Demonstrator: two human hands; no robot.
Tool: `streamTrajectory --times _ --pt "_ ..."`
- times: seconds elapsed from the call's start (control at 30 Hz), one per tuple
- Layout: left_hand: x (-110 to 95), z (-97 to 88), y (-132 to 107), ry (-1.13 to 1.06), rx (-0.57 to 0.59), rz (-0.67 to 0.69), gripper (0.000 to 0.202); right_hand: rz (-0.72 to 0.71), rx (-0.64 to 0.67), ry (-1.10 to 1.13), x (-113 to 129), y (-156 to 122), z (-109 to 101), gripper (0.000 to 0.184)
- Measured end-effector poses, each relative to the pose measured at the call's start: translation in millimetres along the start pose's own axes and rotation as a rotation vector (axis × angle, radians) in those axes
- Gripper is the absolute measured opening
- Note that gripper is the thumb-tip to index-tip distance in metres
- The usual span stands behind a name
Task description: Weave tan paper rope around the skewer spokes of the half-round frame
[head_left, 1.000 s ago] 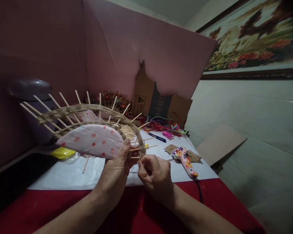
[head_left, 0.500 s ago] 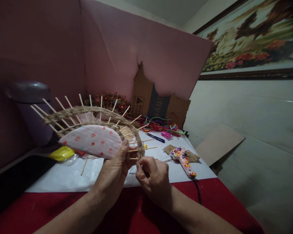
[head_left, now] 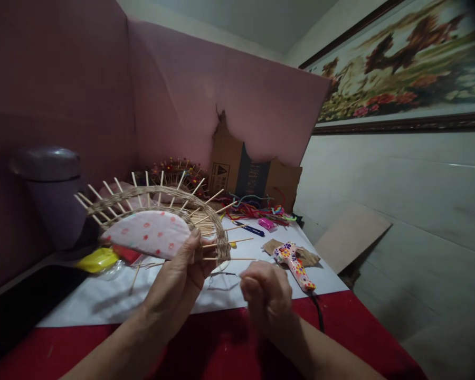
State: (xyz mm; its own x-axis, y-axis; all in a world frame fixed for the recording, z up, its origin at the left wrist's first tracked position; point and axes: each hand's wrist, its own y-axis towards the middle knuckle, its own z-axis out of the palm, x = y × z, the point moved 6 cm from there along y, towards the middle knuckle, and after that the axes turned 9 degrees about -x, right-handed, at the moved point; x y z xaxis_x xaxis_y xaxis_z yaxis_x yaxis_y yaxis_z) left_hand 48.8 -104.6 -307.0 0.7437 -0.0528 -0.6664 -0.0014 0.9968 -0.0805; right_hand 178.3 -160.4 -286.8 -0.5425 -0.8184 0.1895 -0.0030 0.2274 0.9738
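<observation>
My left hand (head_left: 184,269) grips a half-round woven twine frame (head_left: 216,224) at its right end, thumb in front and fingers behind. Thin wooden sticks (head_left: 181,180) radiate outward through two woven bands. Along its flat inner side lies a half-round panel of white cloth with red dots (head_left: 148,235). My right hand (head_left: 265,293), a little blurred, is closed just right of the frame's lower end and apart from it. Whatever its curled fingers may hold is hidden. A hot glue gun with a flowered cover (head_left: 295,264) lies on brown card to the right.
Colourful fuzzy stems (head_left: 247,208), a pink packet (head_left: 266,224) and a dark blue utility knife (head_left: 250,228) lie behind on the white sheet (head_left: 134,301). A yellow packet (head_left: 98,259) is at left, near a lidded bin (head_left: 57,200). Torn cardboard (head_left: 231,150) stands at the back.
My right hand has left the frame's lower end and moved right, still closed. The left hand keeps its hold on the woven frame. The view has shifted slightly.
</observation>
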Motion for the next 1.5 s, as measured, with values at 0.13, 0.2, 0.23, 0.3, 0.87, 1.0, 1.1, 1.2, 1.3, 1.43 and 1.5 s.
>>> streamTrajectory --times 0.13,0.2,0.23,0.3,0.87,1.0,1.1,1.2,1.3,1.43,1.5 --pt "-3.9 3.5 -0.7 -0.004 0.032 -0.041 0.020 0.331 -0.330 0.122 -28.6 2.1 -20.3 0.027" --pt "-4.9 3.5 0.6 -0.006 0.043 -0.053 0.022 0.511 -0.349 0.197 -43.8 2.1 -16.0 0.027" --pt "-4.5 3.6 1.4 -0.004 0.058 -0.065 0.024 0.586 -0.302 0.252 -49.6 2.9 -10.0 0.025" --pt "-1.7 4.6 1.8 0.001 0.106 -0.109 0.025 0.674 -0.142 0.377 -55.8 5.3 4.5 0.019" --pt "7.9 7.1 -8.9 0.177 0.239 -0.231 0.019 0.761 0.275 0.592 -79.5 2.2 30.5 0.041" --pt "9.7 9.7 -14.2 0.197 0.313 -0.272 0.022 0.794 0.244 0.548 -87.0 -1.5 31.0 0.044" --pt "9.3 9.5 -14.0 0.208 0.320 -0.276 0.022 0.791 0.259 0.541 -85.7 -3.5 31.6 0.041" --pt "6.3 10.1 -11.9 0.213 0.301 -0.244 0.026 0.766 0.273 0.556 -82.1 -4.3 31.9 0.036" --pt "2.1 11.2 -10.0 0.179 0.284 -0.197 0.027 0.764 0.286 0.568 -77.8 -5.9 35.5 0.034" --pt "0.0 15.1 -11.9 0.088 0.350 -0.217 0.028 0.760 0.287 0.608 -68.7 -7.6 43.2 0.030" --pt "-2.7 15.6 -12.2 0.060 0.354 -0.225 0.028 0.737 0.318 0.598 -64.1 -9.1 46.0 0.030"
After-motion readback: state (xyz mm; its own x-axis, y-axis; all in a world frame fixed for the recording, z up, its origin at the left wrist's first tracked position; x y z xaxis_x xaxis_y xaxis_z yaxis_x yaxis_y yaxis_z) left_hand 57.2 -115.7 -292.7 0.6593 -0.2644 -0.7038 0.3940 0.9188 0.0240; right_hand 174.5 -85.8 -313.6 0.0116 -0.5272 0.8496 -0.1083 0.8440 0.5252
